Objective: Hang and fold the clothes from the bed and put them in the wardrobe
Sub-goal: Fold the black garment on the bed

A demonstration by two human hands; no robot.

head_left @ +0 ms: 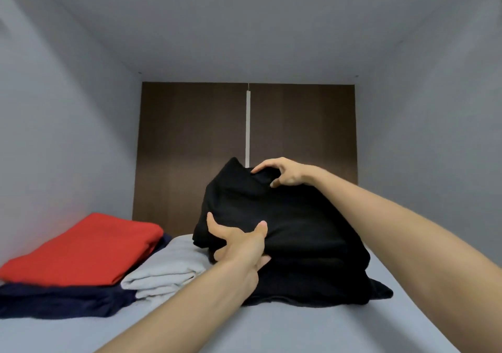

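Black folded garment [285, 216] sits toward the right side of the wardrobe shelf [298, 331], on top of more black cloth [312, 284]; the layers are hard to tell apart. Its far end is tilted up. Left hand [239, 244] holds the near-left edge, grip closed on it with the thumb on top and fingers underneath. Right hand [288, 173] pinches the raised far corner, grip narrow. Light grey folded garment [168, 265] lies just left of the black pile. At the shelf's left edge a red folded garment [89, 246] lies on a navy one [62, 298]. Brown back panel [190, 135] stands behind.
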